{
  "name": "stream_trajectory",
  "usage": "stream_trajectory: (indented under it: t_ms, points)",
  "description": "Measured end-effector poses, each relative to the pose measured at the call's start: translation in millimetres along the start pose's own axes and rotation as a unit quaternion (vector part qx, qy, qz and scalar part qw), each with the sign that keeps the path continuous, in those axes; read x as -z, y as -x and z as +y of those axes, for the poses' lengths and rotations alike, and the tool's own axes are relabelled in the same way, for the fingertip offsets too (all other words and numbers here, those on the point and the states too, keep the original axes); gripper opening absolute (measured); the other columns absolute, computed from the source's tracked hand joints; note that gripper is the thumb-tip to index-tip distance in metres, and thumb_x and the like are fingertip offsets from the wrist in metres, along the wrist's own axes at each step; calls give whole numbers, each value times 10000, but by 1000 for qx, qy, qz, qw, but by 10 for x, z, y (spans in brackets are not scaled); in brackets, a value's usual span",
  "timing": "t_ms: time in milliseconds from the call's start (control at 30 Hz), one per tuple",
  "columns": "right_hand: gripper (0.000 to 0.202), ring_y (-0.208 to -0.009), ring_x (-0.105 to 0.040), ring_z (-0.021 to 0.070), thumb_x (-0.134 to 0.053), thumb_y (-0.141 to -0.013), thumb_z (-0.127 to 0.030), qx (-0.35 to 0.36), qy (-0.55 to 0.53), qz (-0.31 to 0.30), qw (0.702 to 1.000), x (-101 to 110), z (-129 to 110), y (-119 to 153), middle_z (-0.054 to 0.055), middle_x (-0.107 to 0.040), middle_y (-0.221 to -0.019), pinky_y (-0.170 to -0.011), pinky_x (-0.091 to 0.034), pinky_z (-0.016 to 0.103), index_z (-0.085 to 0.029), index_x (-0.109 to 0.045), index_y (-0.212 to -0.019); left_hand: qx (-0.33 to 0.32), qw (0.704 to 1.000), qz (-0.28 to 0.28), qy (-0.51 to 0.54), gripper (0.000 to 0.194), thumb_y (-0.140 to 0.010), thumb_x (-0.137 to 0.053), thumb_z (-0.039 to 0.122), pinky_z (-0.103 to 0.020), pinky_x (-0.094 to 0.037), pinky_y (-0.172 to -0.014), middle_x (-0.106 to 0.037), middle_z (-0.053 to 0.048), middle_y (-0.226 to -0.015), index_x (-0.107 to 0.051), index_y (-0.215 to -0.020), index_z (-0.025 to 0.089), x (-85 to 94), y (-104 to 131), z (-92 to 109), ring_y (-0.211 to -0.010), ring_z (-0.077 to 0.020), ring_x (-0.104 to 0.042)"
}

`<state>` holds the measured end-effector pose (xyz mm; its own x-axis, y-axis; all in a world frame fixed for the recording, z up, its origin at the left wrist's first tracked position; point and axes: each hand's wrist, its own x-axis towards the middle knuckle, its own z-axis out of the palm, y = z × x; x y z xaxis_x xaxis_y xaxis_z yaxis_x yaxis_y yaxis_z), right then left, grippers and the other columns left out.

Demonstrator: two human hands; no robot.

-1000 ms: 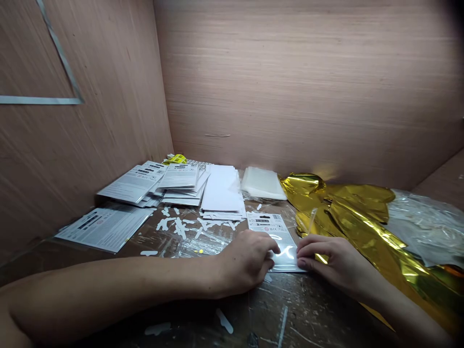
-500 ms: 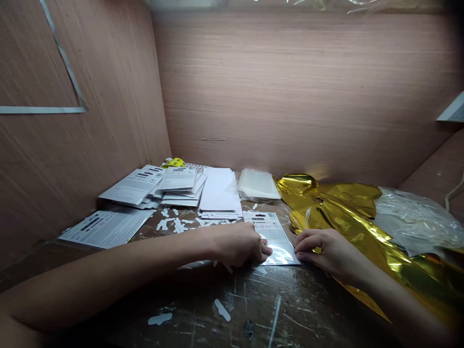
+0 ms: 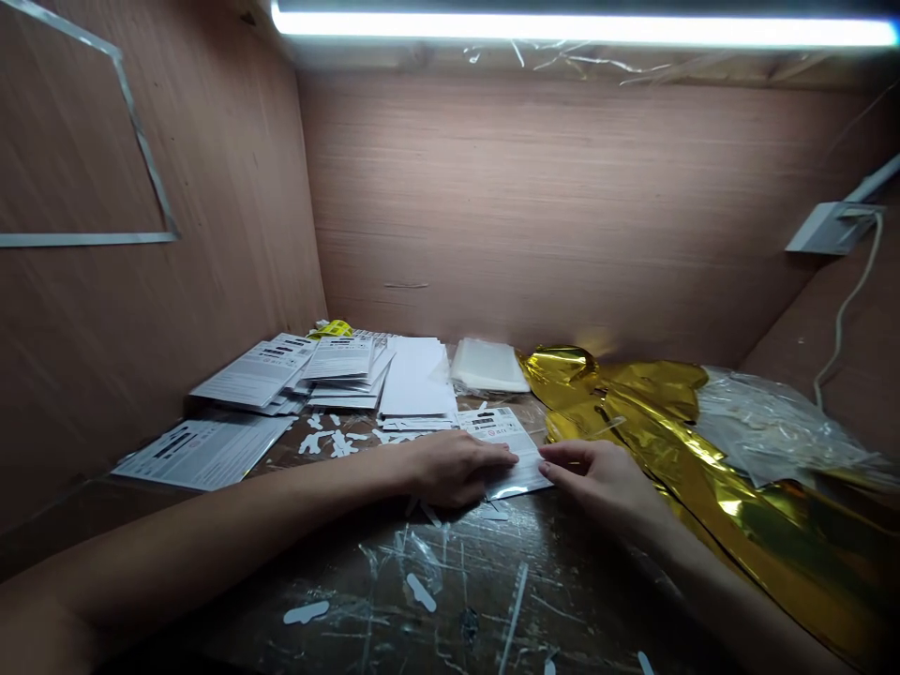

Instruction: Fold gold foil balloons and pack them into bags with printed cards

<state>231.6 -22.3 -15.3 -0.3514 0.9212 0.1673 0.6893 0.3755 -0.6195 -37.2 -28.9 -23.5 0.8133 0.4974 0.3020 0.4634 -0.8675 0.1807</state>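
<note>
A white printed card point(image 3: 517, 476) with a glossy clear covering lies flat on the dark table. My left hand point(image 3: 457, 469) rests on its left part, index finger stretched over the print and the other fingers curled beneath, partly hidden. At the card's right edge is my right hand point(image 3: 597, 483), thumb and index fingertips slightly apart, with nothing visible between them. A thin clear strip point(image 3: 613, 425) lies on the gold foil point(image 3: 653, 398) behind my right hand.
Printed cards point(image 3: 257, 370) are piled at the left, beside a white card stack point(image 3: 416, 375) and clear sleeves point(image 3: 488, 366). White cut-outs point(image 3: 341, 443) litter the table point(image 3: 450, 609). Clear plastic point(image 3: 773, 422) lies far right, below a white box point(image 3: 822, 230) with a cable.
The view has tilted upward, bringing the lamp into sight. My right thumb and index finger have parted a little. My left index finger now reaches straighter across the card. The clear strip lies flatter.
</note>
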Motion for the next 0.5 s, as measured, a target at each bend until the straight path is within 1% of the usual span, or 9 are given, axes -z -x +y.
stream_trajectory:
  t_ms: [67,133,200,267,300,333,400,467,500]
  points:
    - [440,-1066,-715,297,-661,-836,-426,-29,-29,-2,999,-25,-4,-8,104,-758,-1150,-983,-552,446,-159,-761,-1171,20,1000,0,18,526,-874,-590,144,-297,-528,-895,-728,-71,-1218,-555,-1388,252,-17,-8,-10,-1024,-226,-711]
    - [486,-1116,-700,294,-669,-808,-353,-14,-49,-5,999,-40,-9,-3,120,-724,-1234,-1011,-549,434,-122,-729,-1232,39,999,-1,37,489,-906,-559,144,-301,-527,-893,-739,-66,-1199,-569,-1381,258,-22,-24,-8,-1014,-224,-715]
    - [560,-1164,-678,295,-681,-759,-259,37,-39,-5,999,-46,-28,21,131,-678,-1319,-1028,-548,424,-102,-687,-1296,57,997,-1,52,461,-926,-531,137,-305,-526,-901,-739,-66,-1211,-588,-1368,256,-17,-42,4,-1026,-224,-714]
    - [626,-1213,-651,298,-689,-725,-186,120,4,-20,993,-45,-58,54,122,-646,-1371,-1057,-531,429,-126,-655,-1347,71,995,-2,64,490,-907,-528,107,-318,-527,-924,-723,-71,-1256,-589,-1373,246,-5,-57,19,-1063,-233,-706]
    - [639,-1230,-640,297,-693,-730,-169,162,31,-31,986,-43,-72,68,111,-639,-1383,-1072,-521,434,-149,-643,-1367,74,995,-3,67,527,-881,-534,82,-325,-528,-935,-713,-73,-1279,-582,-1381,239,0,-63,27,-1079,-239,-702]
    - [630,-1243,-632,293,-695,-756,-166,201,59,-42,977,-41,-81,78,101,-635,-1391,-1084,-513,437,-173,-632,-1383,76,995,-1,69,564,-853,-537,56,-330,-528,-948,-704,-75,-1298,-576,-1389,228,4,-67,33,-1094,-243,-697]
    - [526,-1243,-636,279,-664,-860,-199,259,112,-65,957,-40,-70,78,84,-632,-1398,-1078,-521,433,-217,-632,-1385,74,994,8,74,596,-822,-528,23,-329,-525,-972,-692,-86,-1321,-575,-1390,198,2,-72,40,-1127,-245,-689]
    - [403,-1213,-659,268,-578,-967,-230,302,169,-77,935,-49,-20,57,80,-629,-1402,-1036,-558,423,-239,-646,-1364,72,994,20,82,538,-856,-508,39,-317,-523,-983,-695,-96,-1316,-596,-1368,176,-15,-76,36,-1145,-240,-686]
    - [377,-1206,-665,267,-534,-998,-223,324,199,-79,921,-57,14,44,87,-626,-1405,-1018,-571,419,-232,-649,-1357,74,993,29,85,502,-879,-499,58,-316,-525,-986,-701,-99,-1307,-606,-1356,172,-28,-77,29,-1147,-239,-688]
